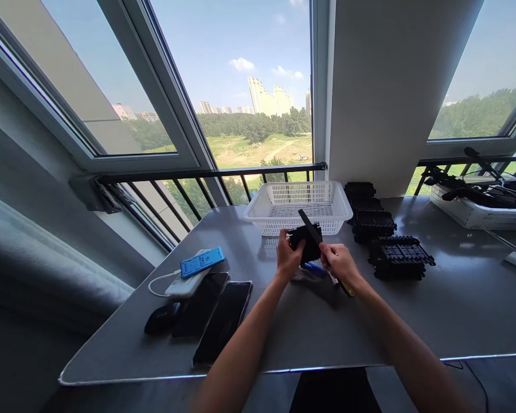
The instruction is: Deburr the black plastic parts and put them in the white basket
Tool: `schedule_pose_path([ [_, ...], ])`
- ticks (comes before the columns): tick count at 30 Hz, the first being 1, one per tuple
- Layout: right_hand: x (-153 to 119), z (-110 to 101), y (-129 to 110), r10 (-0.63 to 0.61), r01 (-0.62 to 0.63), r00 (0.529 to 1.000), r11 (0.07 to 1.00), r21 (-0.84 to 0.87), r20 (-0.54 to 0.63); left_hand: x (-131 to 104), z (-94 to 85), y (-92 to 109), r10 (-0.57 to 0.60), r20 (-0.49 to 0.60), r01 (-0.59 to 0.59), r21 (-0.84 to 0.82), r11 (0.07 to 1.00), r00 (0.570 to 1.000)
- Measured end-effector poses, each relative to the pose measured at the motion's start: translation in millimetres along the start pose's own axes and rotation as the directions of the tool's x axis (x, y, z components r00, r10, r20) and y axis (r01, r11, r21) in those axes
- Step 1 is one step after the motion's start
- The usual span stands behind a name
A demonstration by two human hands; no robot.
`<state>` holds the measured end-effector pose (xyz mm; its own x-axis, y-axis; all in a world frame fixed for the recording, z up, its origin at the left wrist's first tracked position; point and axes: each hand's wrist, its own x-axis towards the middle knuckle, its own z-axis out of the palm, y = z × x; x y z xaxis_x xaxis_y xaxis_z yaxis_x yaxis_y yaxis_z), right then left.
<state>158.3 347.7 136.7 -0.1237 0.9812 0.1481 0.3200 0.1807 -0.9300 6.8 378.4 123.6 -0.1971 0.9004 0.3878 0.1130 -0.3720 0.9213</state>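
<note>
My left hand (289, 257) grips a black plastic part (300, 238), thumb across its face, in front of the white basket. In my right hand (339, 261) is a flat dark tool (308, 225), perhaps a file, its blade slanting up and left across the part. The tool's yellow-tipped end (347, 288) sticks out below my right hand. Under the hands lies a blue object (315, 269) on the table, partly hidden. Where the blade meets the part is too dark to make out in detail.
An openwork white basket (296, 225) stands behind the hands. Stacked black parts (402, 255) sit to the right. At the left are phones (223, 321), a black mouse (163, 318) and a blue device (202, 262). A second basket (477, 212) holds dark items at the far right.
</note>
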Motion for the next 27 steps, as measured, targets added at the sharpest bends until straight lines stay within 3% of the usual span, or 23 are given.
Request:
schedule_pose_path([
  [5, -2.5, -3.1, -4.1, -0.122, 0.086, 0.982, 0.969, -0.233, -0.144, 1.9, -1.3, 3.1, -0.029, -0.025, 0.029, 0.000, 1.000, 0.999],
  [7, -3.0, -3.9, -5.1, -0.107, 0.075, 0.983, 0.975, -0.208, -0.150, 2.4, -1.8, 3.8, -0.023, -0.049, 0.023, 0.001, 1.000, 0.999],
  [12, -2.3, -3.5, -4.4, -0.072, 0.067, 0.997, 0.991, -0.119, -0.035, 2.1, -2.1, 2.2, -0.001, -0.031, 0.001, 0.007, 1.000, 1.000],
  [17, -3.6, -2.4, -4.3, -0.140, 0.101, 0.981, 0.959, -0.265, -0.133, 1.3, -1.9, 2.0, -0.032, -0.028, 0.033, 0.015, 0.999, 0.999],
  [19, -4.5, -0.8, -4.3, -0.142, 0.104, 0.980, 0.963, -0.248, -0.142, 1.7, -2.2, 2.5, -0.028, -0.047, 0.029, 0.032, 0.999, 0.999],
  [23, -5.3, 5.6, -3.7, -0.023, 0.023, 0.999, 1.000, 0.000, 0.023, 2.6, -2.2, 3.0, -0.016, -0.044, 0.017, 0.018, 1.000, 0.999],
  [27, -4.9, 10.1, -2.4, 0.063, -0.121, 0.966, 0.967, 0.222, 0.251, 1.5, -0.6, 4.0, -0.011, 0.010, 0.012, -0.042, 0.999, 1.000],
])
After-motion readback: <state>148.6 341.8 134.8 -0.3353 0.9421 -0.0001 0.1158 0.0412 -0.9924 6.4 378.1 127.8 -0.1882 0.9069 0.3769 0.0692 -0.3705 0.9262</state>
